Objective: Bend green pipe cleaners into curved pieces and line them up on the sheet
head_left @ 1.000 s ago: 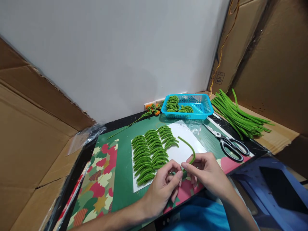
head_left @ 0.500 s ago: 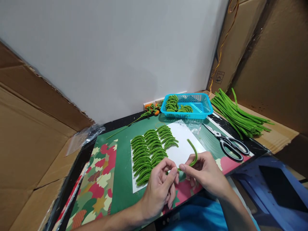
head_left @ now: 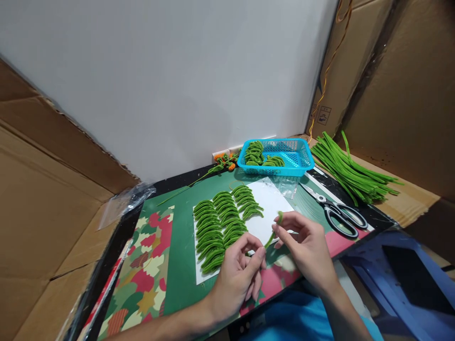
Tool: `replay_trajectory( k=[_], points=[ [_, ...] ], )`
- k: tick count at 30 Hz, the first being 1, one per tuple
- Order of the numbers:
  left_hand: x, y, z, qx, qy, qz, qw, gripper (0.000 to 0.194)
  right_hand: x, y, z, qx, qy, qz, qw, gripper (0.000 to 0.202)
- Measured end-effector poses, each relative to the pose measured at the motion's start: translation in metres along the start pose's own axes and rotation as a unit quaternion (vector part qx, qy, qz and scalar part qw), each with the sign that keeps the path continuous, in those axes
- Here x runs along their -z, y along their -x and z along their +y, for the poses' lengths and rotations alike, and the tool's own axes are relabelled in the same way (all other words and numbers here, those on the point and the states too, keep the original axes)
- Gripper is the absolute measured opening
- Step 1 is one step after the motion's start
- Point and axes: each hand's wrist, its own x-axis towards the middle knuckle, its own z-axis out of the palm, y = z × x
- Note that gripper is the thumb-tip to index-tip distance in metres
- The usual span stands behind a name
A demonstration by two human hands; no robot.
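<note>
A single green pipe cleaner [head_left: 270,239] stretches between my two hands above the near edge of the table. My left hand [head_left: 241,272] pinches its lower end between thumb and forefinger. My right hand [head_left: 302,241] is closed on it farther up, and a short tip pokes out above the fingers. Just beyond my hands, a white sheet [head_left: 267,194] bears three columns of curved, folded green pipe-cleaner pieces [head_left: 209,232]. The column on the right is shorter than the other two. My left hand covers the lower corner of the middle column.
A blue basket [head_left: 295,171] with more curved green pieces stands at the back. Scissors [head_left: 336,210] lie at the right, beside a bundle of long green pipe cleaners [head_left: 355,170]. An orange-and-green flower stem [head_left: 216,168] rests near the wall. Cardboard [head_left: 46,203] walls the left side.
My right hand has moved up and away from my left along the pipe cleaner. The long free end that stuck up has shortened to a small tip. My left hand has barely moved.
</note>
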Motion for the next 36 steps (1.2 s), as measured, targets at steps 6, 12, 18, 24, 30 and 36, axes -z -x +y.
replay_trajectory(
  k=[6,12,18,24,30,36],
  points=[
    [0.000,0.003,0.000,0.005,-0.013,-0.020,1.000,0.040,0.000,0.005,0.003,0.054,0.141,0.027,0.988,0.018],
    [-0.001,0.001,0.001,-0.002,-0.010,-0.020,1.000,0.040,0.006,0.007,0.005,0.208,0.311,-0.014,0.927,0.031],
    [-0.002,0.002,0.001,-0.004,-0.003,-0.024,1.000,0.040,0.011,0.007,0.005,0.256,0.365,-0.041,0.894,0.038],
    [-0.003,0.002,0.004,0.005,-0.014,-0.004,1.000,0.042,0.020,0.003,0.007,0.286,0.375,-0.049,0.881,0.035],
    [-0.001,0.003,0.005,0.014,-0.019,-0.017,1.000,0.038,0.021,0.009,-0.001,0.298,0.343,-0.046,0.890,0.035],
    [0.002,0.002,0.004,-0.002,-0.031,-0.047,0.998,0.038,0.017,0.008,-0.003,0.306,0.357,-0.056,0.881,0.033]
  ],
)
